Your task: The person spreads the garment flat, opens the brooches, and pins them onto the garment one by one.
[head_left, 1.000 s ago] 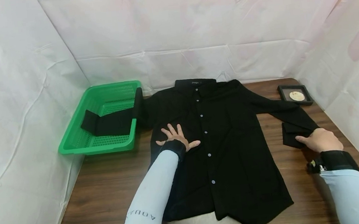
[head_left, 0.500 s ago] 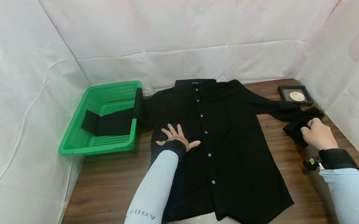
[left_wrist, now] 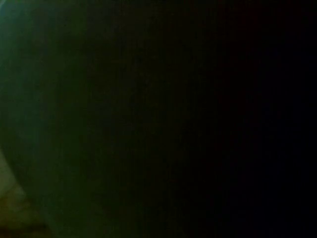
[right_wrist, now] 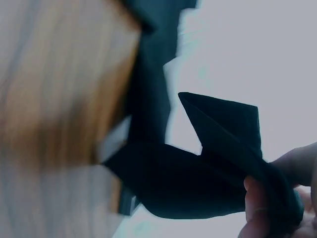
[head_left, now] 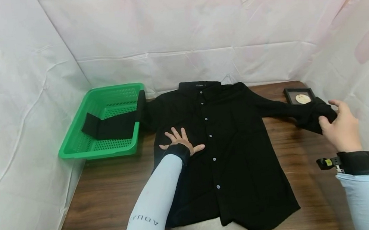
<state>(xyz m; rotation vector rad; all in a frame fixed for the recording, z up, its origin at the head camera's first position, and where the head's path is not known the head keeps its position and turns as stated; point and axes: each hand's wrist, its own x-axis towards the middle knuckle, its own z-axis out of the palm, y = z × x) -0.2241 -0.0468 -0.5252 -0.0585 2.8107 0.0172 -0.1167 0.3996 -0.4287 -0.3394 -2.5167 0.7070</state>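
A black button-up shirt (head_left: pixel 239 150) lies front side up on the table, collar at the far side. My left hand (head_left: pixel 181 142) rests on its front with fingers spread. At the far right, my right hand (head_left: pixel 344 130) holds the end of one sleeve (head_left: pixel 309 115). The right wrist view shows fingers (right_wrist: pixel 256 196) and thumb pinching the cuff (right_wrist: pixel 228 124), with part of it sticking up beyond them and the sleeve bent beneath. The other sleeve (head_left: pixel 118 126) hangs over the basket's rim, its end inside. Dark cloth fills nearly all of the left wrist view.
A green perforated basket (head_left: pixel 72 143) stands on the left of the wooden table (head_left: pixel 112 197). Close behind the held sleeve is a small black frame with a round cream disc (head_left: pixel 302 99). White sheets (head_left: pixel 195 27) hang at the back and both sides.
My right hand has risen away from the table's right side, drawing the sleeve end up and outward; its folded-back cuff no longer lies flat. The left hand stays put.
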